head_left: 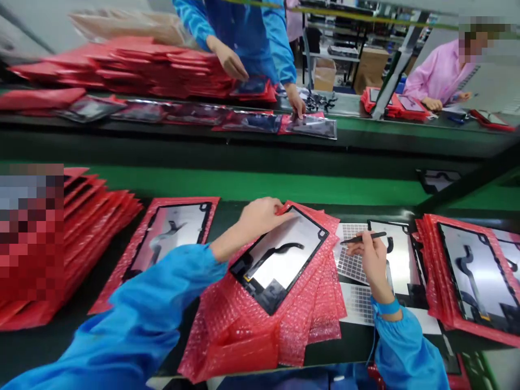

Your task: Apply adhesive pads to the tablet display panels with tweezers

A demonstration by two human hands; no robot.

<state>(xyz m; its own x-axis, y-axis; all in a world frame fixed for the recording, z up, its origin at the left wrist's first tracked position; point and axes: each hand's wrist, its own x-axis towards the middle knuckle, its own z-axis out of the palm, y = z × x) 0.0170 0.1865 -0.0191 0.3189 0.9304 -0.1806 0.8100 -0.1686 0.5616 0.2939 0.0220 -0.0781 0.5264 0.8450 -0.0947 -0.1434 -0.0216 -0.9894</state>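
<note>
A tablet-sized screen panel point(298, 241) with a black border and a black flex cable lies tilted on a stack of red bubble-wrap bags point(239, 325). My left hand point(264, 216) is closed at the panel's upper left edge, thumb over its face; the other fingertips are partly hidden. In my right hand point(371, 257) is a pair of slim black tweezers point(363, 238), pinched between the fingers with the tip pointing left. Below the tweezers lies a sheet of small grey square stickers point(353, 260). Right of that hand rests another panel point(400, 254).
A bagged panel point(174, 233) lies to the left, beside a tall pile of red bags point(93, 233). More panels on red bags point(475, 271) stand at the right. Across the green-edged bench, a co-worker's hand point(298, 103) touches a row of wrapped panels point(252, 122).
</note>
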